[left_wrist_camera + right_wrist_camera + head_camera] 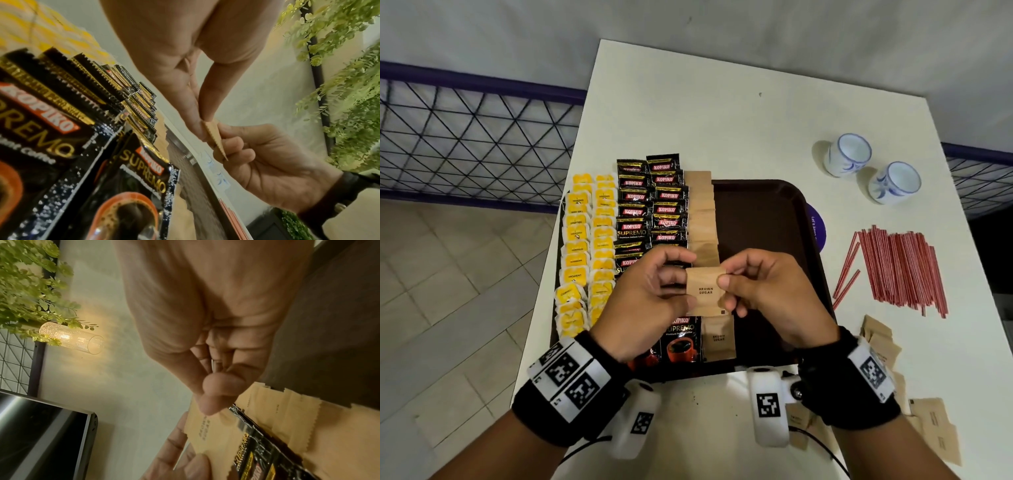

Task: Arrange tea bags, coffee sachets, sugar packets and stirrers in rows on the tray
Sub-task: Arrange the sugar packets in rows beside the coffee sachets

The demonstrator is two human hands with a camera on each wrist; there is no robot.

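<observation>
Over the white surface (756, 137), both my hands (647, 298) (774, 294) pinch a light, floppy brown paper sugar packet (705, 291) by its side edges.

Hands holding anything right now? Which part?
Yes: one brown sugar packet, held above the tray. Left hand pinches its left edge, right hand its right edge.

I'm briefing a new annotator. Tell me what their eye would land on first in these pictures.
First, the two hands at centre: the left hand and right hand both pinch one brown sugar packet above the brown tray. Next, the tray's left side, with rows of yellow tea bags, black coffee sachets and sugar packets. Then the red stirrers heaped on the white table, right of the tray.
</observation>
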